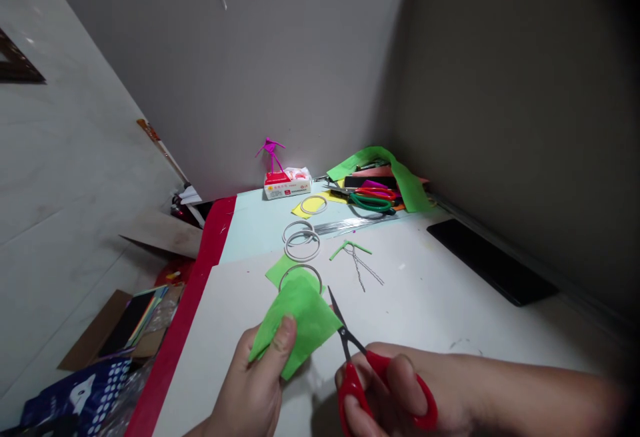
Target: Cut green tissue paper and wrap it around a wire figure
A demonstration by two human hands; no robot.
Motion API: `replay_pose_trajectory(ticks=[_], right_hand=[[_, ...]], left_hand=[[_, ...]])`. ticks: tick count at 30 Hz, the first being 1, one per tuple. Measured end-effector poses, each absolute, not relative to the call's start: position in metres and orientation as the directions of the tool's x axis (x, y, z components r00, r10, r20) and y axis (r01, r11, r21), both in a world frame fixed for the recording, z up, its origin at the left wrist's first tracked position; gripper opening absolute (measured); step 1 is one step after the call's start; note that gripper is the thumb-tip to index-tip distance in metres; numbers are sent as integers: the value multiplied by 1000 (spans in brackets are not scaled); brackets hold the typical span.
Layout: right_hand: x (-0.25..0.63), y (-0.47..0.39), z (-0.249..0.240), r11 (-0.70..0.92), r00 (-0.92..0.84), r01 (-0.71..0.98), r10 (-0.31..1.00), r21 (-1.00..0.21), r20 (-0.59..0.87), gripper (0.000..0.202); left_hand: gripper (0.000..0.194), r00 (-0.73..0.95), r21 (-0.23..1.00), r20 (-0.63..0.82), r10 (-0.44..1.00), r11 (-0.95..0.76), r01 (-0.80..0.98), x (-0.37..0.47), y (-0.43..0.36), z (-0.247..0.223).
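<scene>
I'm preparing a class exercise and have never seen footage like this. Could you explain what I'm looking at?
There is no machine here: a person works with two bare hands. The single picture comes from a camera worn on their head, looking forward and down. The left hand holds a green sheet; the right hand holds red-handled scissors by its corner. On the pale table beyond lie light rings and a small twisted green-and-grey piece. Farther back, a pink stick figure stands on a small box, with green-handled scissors to its right.
</scene>
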State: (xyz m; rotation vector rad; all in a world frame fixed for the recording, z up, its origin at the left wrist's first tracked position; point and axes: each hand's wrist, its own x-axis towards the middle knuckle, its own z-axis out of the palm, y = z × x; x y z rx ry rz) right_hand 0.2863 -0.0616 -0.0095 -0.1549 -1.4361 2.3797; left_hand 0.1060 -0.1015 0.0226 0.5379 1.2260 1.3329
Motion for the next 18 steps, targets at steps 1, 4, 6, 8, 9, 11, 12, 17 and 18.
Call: replay_pose_trajectory(ticks=[1, 4, 6, 8, 9, 11, 12, 17, 18], right_hand=[[287, -61, -9, -445, -933, -245, 351, -862, 84, 87], [288, -60, -7, -509, -941, -215, 335, -834, 38, 83], [289, -60, -5, -488, -942, -185, 336, -853, 12, 85], [290, -60, -3, -442, -940, -163, 341, -882, 2, 85], [291, -61, -3, -428, -939, -158, 343, -890, 2, 84], [291, -62, -1, -419, -936, -161, 352, -894, 4, 81], [291, -62, 0, -418, -933, -167, 360, -893, 7, 80], [289, -62, -1, -438, -929, -212, 367, -874, 42, 75], [290, -61, -2, -452, -935, -206, 352, -868, 39, 74]], left_hand=[[32, -222, 881, -353, 909, 243, -405, 106, -102, 23], [32, -262, 897, -349, 900, 240, -371, 106, -103, 24], [32, -272, 901, -342, 900, 232, -367, 107, -103, 25], [32, -263, 901, -336, 904, 228, -368, 108, -103, 25], [32, -258, 901, -334, 907, 226, -370, 109, -103, 25], [34, -262, 900, -327, 908, 215, -380, 110, -102, 23], [35, -270, 900, -323, 907, 206, -385, 110, -102, 22], [34, -263, 893, -339, 903, 220, -394, 108, -102, 19], [33, -240, 885, -347, 907, 232, -403, 107, -102, 20]])
